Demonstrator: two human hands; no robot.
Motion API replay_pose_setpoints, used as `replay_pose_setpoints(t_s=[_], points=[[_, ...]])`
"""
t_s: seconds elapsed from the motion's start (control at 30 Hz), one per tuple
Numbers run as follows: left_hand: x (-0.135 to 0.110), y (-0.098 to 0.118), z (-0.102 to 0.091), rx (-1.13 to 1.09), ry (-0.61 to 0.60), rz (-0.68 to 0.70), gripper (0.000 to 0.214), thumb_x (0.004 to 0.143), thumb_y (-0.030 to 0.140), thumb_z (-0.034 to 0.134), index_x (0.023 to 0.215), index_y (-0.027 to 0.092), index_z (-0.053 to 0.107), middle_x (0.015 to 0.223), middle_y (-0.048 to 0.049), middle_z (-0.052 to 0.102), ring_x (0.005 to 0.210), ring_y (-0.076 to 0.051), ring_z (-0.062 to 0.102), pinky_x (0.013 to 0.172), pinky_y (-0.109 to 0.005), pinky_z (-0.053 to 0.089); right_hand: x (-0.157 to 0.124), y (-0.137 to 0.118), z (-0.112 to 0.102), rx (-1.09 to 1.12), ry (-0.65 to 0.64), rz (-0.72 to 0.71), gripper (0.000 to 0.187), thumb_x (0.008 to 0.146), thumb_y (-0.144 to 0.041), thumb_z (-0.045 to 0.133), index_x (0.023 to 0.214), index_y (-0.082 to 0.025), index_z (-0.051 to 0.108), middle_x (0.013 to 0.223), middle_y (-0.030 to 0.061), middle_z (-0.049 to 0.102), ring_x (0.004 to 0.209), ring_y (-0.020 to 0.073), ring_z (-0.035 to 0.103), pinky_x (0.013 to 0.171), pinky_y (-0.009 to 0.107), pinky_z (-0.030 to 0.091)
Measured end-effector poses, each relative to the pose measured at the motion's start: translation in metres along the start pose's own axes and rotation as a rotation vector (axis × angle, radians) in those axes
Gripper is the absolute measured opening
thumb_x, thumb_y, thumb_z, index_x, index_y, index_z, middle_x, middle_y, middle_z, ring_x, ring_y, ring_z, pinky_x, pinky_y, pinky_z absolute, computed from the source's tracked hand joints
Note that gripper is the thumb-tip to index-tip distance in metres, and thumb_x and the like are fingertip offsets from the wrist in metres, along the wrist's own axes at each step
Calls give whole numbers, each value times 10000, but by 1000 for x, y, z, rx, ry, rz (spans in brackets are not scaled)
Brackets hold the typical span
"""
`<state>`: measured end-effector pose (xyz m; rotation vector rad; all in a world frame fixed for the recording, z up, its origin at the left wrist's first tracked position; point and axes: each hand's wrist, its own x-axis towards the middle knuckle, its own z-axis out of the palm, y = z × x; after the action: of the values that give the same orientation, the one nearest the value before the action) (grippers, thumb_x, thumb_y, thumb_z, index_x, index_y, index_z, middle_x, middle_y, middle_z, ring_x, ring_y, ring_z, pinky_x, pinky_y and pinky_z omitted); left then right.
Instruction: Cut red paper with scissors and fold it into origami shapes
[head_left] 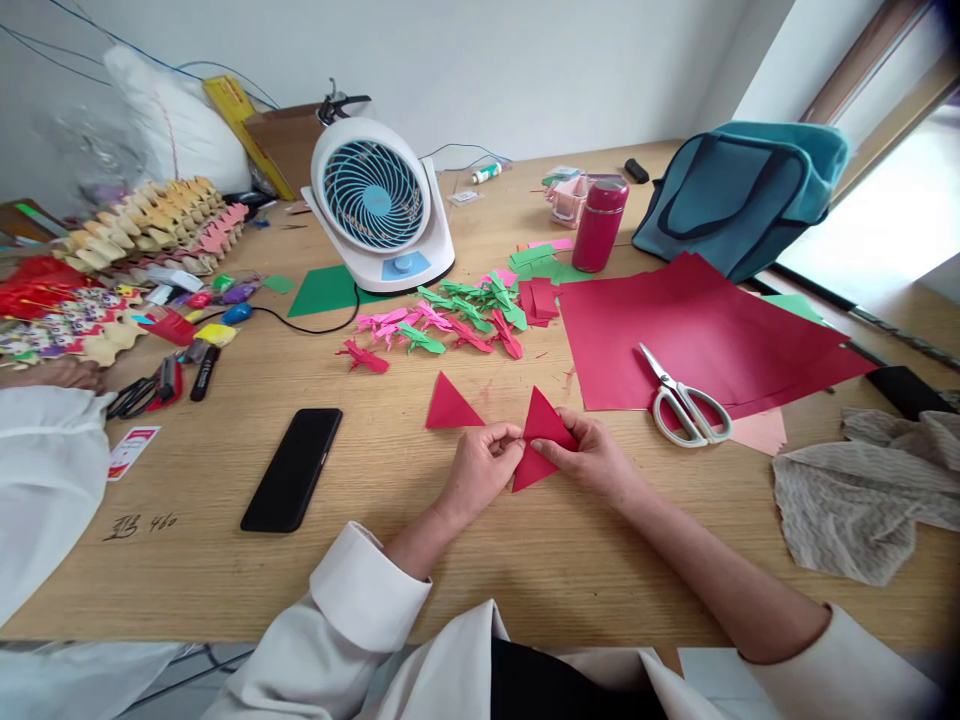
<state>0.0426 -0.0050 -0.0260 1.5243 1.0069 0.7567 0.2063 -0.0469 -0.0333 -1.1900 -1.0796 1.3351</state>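
Observation:
My left hand point(480, 467) and my right hand point(592, 458) both pinch a folded red paper piece point(541, 432) just above the wooden table point(375, 560). The left fingers hold its left edge, the right fingers press its right side. A second red paper triangle point(448, 405) lies flat on the table just left of the hands. Beyond them lies a scatter of small folded pink, green and red paper figures point(442, 325).
Large red paper sheets point(697, 320) with white-handled scissors point(684, 400) lie to the right. A black phone point(292, 467) lies left. A white desk fan point(375, 200), a red bottle point(600, 225), a teal bag point(739, 190), a grey cloth point(862, 490) and craft clutter point(112, 280) ring the table.

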Motion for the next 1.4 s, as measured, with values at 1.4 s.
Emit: replay_pose_setpoints(t_s=[1.4], points=[[-3,12,-4,141,21,160,165,834,256,570,730,139,625,612,35,518,510,-64,424,495,-173,335,-1,6,-2,-93,51,-111,206,825,-426,668,887,-232,639,862,24,654,776,187,599,763,317,528]])
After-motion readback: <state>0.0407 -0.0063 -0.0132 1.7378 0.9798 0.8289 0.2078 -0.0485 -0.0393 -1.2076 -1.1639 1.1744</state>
